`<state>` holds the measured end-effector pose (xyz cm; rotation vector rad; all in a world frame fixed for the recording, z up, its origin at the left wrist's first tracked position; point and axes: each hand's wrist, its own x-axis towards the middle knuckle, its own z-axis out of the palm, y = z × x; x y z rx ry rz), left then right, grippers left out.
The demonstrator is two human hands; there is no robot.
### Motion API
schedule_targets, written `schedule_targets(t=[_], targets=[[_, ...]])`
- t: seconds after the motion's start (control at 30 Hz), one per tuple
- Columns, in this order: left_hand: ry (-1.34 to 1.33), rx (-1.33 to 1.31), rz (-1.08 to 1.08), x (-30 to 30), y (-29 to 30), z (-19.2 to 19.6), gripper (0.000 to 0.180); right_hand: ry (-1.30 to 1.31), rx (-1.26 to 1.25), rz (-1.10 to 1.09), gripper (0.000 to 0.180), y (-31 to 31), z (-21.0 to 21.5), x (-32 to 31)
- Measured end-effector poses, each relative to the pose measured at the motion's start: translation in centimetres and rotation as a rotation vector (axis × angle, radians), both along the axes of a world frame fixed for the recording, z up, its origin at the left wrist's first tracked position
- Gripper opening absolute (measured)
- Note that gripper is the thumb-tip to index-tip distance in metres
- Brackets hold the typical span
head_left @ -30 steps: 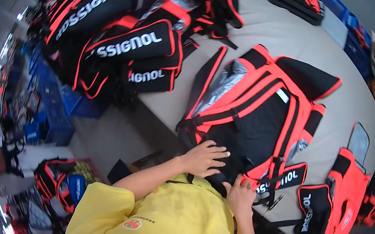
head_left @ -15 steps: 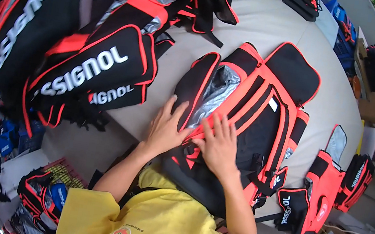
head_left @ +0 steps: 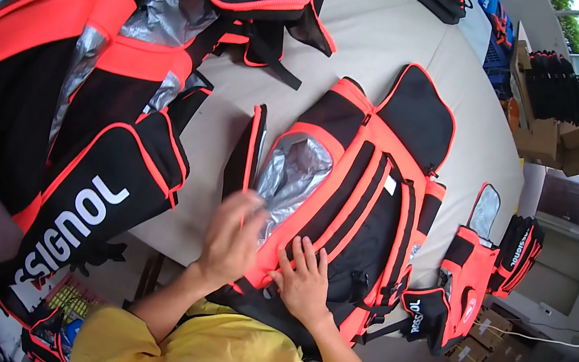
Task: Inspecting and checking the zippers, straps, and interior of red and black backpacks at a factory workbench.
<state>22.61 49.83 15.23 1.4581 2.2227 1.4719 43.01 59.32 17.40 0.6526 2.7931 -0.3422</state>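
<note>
A black and coral-red backpack (head_left: 345, 212) lies on the pale table in front of me, its shoulder straps facing up. Its side pocket gapes, showing a crinkled silver lining (head_left: 297, 168). The black side flap (head_left: 243, 151) with coral edging stands up to the left of that pocket. My left hand (head_left: 231, 236) is at the pocket's near end, by the foot of the flap; motion smears its fingers, so their grip is unclear. My right hand (head_left: 304, 278) rests open on the bag's near part, fingers spread over the coral edge and black fabric.
Similar black and coral bags (head_left: 116, 78) with silver linings crowd the left. Another coral bag (head_left: 465, 277) lies at the table's right side. Cardboard boxes (head_left: 489, 334) stand beyond it on the floor. Dark items hang over a carton (head_left: 549, 143) at the far right.
The side flap has swung away to the left, so more silver lining shows. My left hand has moved toward the pocket's near end. The whole view has shifted.
</note>
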Motion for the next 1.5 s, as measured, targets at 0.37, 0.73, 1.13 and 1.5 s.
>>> schedule_targets(t=[0.37, 0.73, 1.13, 1.5], targets=[[-0.774, -0.509, 0.233, 0.3, 16.2, -9.1, 0.056, -0.139, -0.249, -0.417, 0.013, 5.7, 2.9, -5.2], [-0.973, -0.172, 0.185, 1.2, 14.3, -9.9, 0.045, 0.357, -0.75, -0.908, 0.024, 16.7, -5.0, -8.6], [-0.576, -0.213, 0.403, -1.0, 3.6, -9.8, 0.029, 0.174, -0.707, -0.929, 0.022, 16.8, -3.3, -10.4], [-0.233, -0.368, 0.379, -1.5, 2.9, -10.4, 0.048, -0.127, -0.047, 0.49, 0.033, 12.6, -4.0, -12.8]])
